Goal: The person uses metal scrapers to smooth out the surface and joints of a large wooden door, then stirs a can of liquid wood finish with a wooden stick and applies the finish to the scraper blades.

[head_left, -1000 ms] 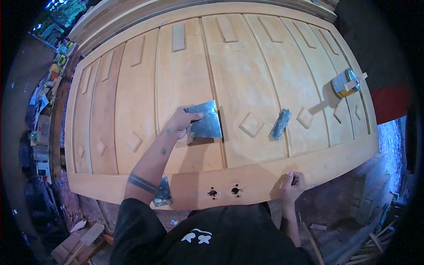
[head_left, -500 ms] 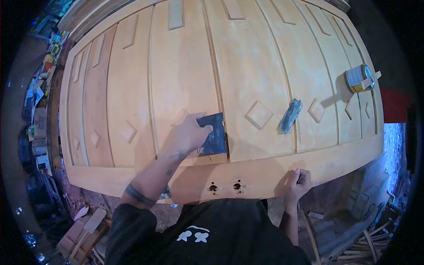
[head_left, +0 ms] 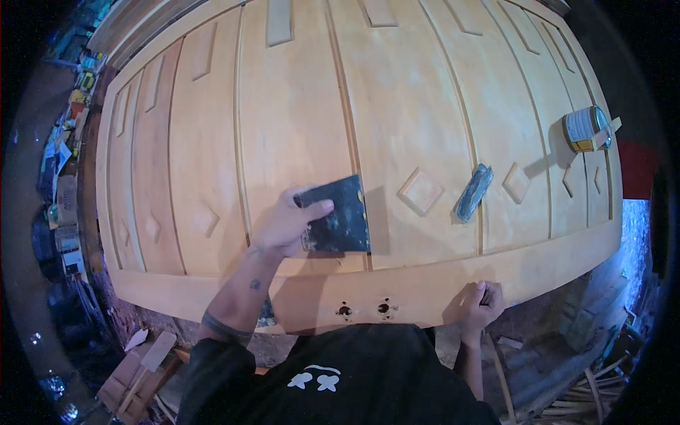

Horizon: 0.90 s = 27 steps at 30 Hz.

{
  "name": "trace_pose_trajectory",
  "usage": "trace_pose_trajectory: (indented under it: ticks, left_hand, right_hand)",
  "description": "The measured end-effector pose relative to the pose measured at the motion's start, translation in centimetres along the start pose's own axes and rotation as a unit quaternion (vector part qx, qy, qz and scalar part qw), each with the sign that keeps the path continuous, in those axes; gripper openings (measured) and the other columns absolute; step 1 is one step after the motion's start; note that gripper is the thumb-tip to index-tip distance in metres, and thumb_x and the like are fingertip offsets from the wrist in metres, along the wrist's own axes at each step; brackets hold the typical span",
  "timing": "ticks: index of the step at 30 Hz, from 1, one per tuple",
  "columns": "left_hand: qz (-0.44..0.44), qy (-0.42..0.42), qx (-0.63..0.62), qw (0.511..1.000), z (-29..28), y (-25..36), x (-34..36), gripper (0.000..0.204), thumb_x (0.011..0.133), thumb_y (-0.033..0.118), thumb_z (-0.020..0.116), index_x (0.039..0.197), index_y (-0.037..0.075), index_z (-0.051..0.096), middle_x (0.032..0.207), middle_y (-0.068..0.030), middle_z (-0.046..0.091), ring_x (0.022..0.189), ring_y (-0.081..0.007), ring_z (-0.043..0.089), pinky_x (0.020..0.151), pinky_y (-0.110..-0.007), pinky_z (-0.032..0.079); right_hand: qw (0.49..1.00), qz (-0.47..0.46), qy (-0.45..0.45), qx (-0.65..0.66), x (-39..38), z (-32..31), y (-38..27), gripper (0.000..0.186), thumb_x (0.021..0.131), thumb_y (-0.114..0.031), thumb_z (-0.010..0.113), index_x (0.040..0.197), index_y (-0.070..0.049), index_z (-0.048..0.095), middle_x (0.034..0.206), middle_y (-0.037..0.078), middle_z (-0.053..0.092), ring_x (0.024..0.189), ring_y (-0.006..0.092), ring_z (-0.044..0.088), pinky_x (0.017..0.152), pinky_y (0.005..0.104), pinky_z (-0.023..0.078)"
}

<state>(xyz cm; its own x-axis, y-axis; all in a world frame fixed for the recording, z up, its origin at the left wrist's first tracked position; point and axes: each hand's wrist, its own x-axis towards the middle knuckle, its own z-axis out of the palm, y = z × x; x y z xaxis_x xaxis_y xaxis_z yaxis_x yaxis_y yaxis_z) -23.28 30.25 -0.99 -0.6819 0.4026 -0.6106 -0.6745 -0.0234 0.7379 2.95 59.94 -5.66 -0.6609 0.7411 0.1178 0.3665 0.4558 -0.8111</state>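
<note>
Left hand (head_left: 280, 227): gripping a flat dark scraper blade (head_left: 334, 219) by its left side, with thumb across the upper face.
Scraper blade: over the panelled wooden door (head_left: 297, 106), at the central groove (head_left: 343, 99); facing right, with far edge roughly along the groove; nearly square, so long axis hard to tell.
Blade corner (head_left: 367, 248): could gouge bare wood if tilted or pressed unevenly.
Blue-grey elongated lump (head_left: 474, 193): lying aslant between two diamond mouldings (head_left: 421, 191).
Right hand (head_left: 485, 303): curled in a loose fist at the near rail; contents, if any, impossible to tell.
Tin (head_left: 582, 127): standing far right.
</note>
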Motion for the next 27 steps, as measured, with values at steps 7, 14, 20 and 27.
trace_pose_trajectory:
  ticks: [7, 14, 20, 27]
  left_hand:
    - [0.081, 0.112, -0.002, 0.990, -3.2, 7.9, 8.5, 0.023, 0.080, 0.000, 0.061, 0.103, -0.007, 0.058, 0.089, -0.0098, 0.064, 0.075, -0.0171, 0.063, 0.071, -0.030, 0.053]
    - [0.080, 0.100, 0.153, 0.980, -2.9, 12.8, 15.1, 0.022, 0.078, 0.000, 0.057, 0.098, -0.008, 0.059, 0.083, -0.0124, 0.064, 0.070, -0.0191, 0.064, 0.064, -0.031, 0.054]
    - [0.080, 0.128, 0.278, 0.949, -0.4, 14.1, 14.4, 0.021, 0.073, -0.003, 0.056, 0.093, -0.009, 0.061, 0.080, -0.0120, 0.063, 0.066, -0.0179, 0.062, 0.058, -0.030, 0.051]
    - [0.079, 0.153, 0.315, 0.933, 0.8, 13.8, 14.0, 0.022, 0.070, -0.002, 0.058, 0.091, -0.008, 0.062, 0.074, -0.0101, 0.062, 0.061, -0.0174, 0.059, 0.055, -0.030, 0.048]
  right_hand:
    - [1.000, -0.018, 0.001, -0.014, 0.4, 0.3, -1.0, 0.015, 0.089, -0.006, 0.055, 0.074, -0.002, 0.053, 0.063, -0.003, 0.045, 0.052, 0.0031, 0.036, 0.046, 0.0207, 0.027]
    - [0.999, 0.037, 0.009, -0.027, 0.0, 0.0, 0.1, 0.018, 0.086, -0.010, 0.058, 0.071, -0.002, 0.054, 0.065, 0.000, 0.044, 0.052, 0.0078, 0.035, 0.047, 0.0244, 0.027]
    - [0.996, -0.033, 0.010, -0.079, 0.7, 0.3, -1.4, 0.023, 0.086, -0.012, 0.058, 0.066, -0.003, 0.051, 0.059, 0.003, 0.041, 0.048, 0.0114, 0.033, 0.045, 0.0273, 0.026]
    - [0.994, -0.068, 0.003, -0.090, 0.8, 0.1, -0.7, 0.021, 0.087, -0.012, 0.057, 0.069, -0.002, 0.052, 0.058, 0.001, 0.043, 0.048, 0.0073, 0.034, 0.045, 0.0249, 0.026]
